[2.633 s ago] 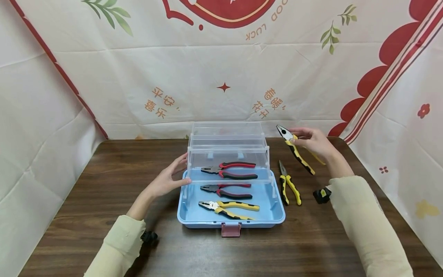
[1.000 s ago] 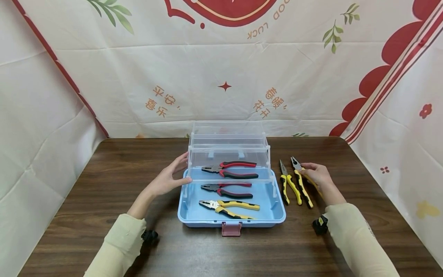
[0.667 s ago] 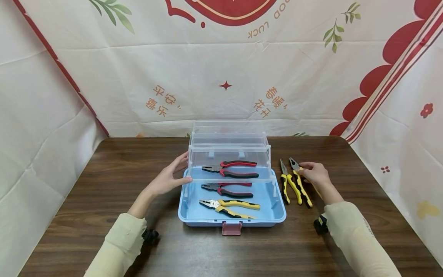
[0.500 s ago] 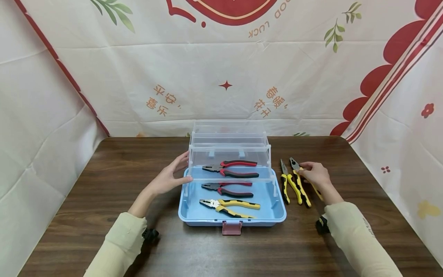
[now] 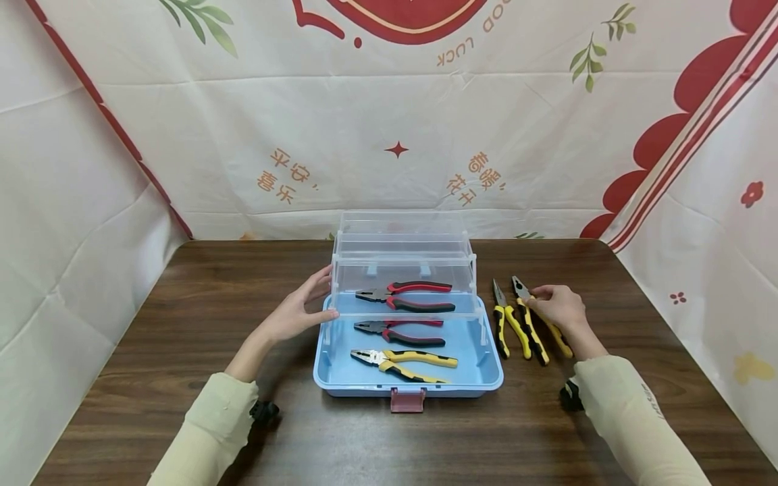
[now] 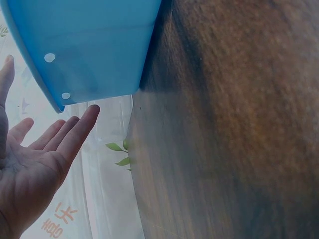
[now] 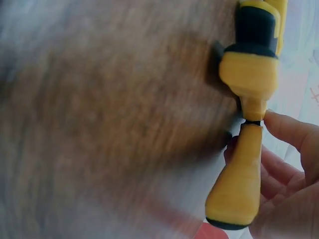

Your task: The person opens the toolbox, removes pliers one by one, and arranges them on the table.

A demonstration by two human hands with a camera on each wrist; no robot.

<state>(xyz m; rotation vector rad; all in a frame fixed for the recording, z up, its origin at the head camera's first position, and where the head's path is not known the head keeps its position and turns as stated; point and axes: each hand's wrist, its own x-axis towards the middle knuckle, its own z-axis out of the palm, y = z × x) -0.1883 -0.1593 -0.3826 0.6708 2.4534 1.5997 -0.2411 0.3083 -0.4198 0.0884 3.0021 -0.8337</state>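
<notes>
My right hand (image 5: 558, 309) pinches yellow-and-black combination pliers (image 5: 532, 331) lying on the table; in the right wrist view, thumb and fingertips sit on either side of a yellow handle (image 7: 234, 184). Just left of them lie yellow-and-black long-nose pliers (image 5: 501, 314). My left hand (image 5: 294, 312) rests at the left side of a blue toolbox (image 5: 358, 389), fingers extended and thumb at its clear tray (image 5: 404, 271). Red-and-black pliers (image 5: 421, 307) appear at the tray level. Below lie second red-and-black pliers (image 5: 419, 341) and yellow-and-black pliers (image 5: 422, 358).
A dark wooden table (image 5: 182, 324) carries everything. The toolbox has a pink latch (image 5: 407, 401) on its front edge, and its clear upper tiers stand raised at the back. Behind the table hangs a printed white cloth (image 5: 365, 121).
The combination pliers came down from the air to the table beside the long-nose pliers, with my right hand on them throughout. Lately their handles shifted slightly right. My left hand stayed put.
</notes>
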